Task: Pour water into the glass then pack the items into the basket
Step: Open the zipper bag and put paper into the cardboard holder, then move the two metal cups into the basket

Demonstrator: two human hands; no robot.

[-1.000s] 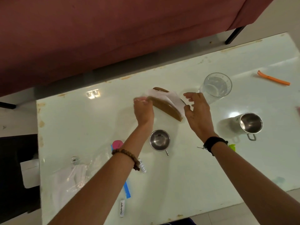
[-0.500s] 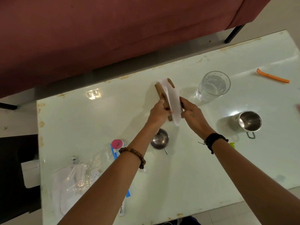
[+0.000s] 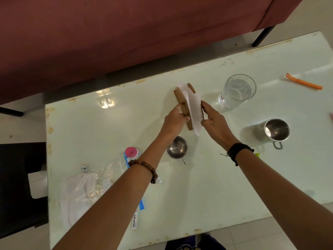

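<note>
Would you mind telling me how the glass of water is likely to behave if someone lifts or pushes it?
The glass looks over half full, so probably heavy for its size and apt to spill if jerked. Clear walls suggest it is fragile. On the glossy table it would likely slide rather than tip.

Both hands (image 3: 193, 121) extended forward, fingers curled, gripping.

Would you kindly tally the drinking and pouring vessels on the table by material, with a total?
Steel: 2, the mug and the small cup.
Glass: 1, the tumbler holding water.
Total: 3.
</note>
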